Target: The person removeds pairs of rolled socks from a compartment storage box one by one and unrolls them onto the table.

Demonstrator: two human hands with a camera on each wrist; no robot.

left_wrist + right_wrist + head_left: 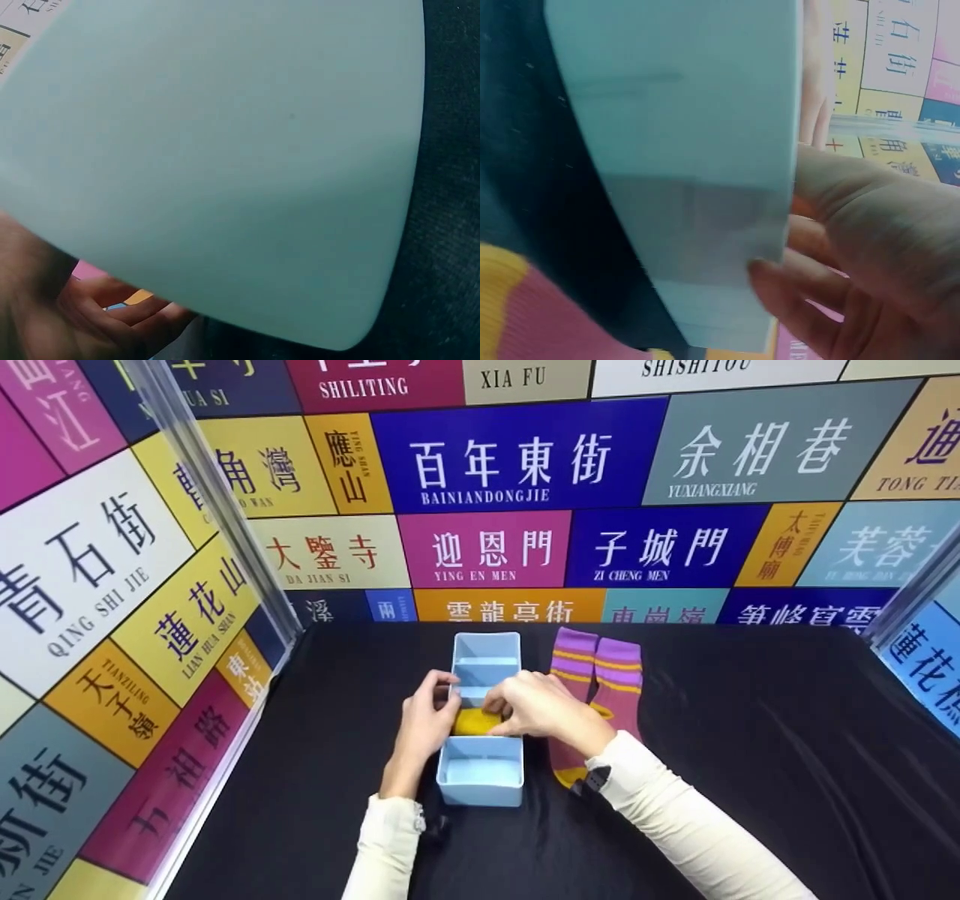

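Note:
A light blue box [480,795] with several compartments stands lengthwise before me. In one of its middle compartments lies a folded yellow fabric bundle [472,722]. My right hand [544,703] reaches over the box's right wall and pinches the bundle's right end between thumb and curled fingers. At the left wall, my left hand [421,720] has its bent fingers over the rim, thumb tip at the bundle's left end; whether it grips there I cannot tell. The box wall [247,150] fills much of the left wrist view. Curled right fingers [802,285] show past the wall in the right wrist view.
A pair of mauve socks [619,682] with purple and yellow stripes lies flat just right of the box, partly under my right forearm. Black cloth [735,780] covers the table. Colourful sign-patterned panels [517,457] stand behind and at both sides.

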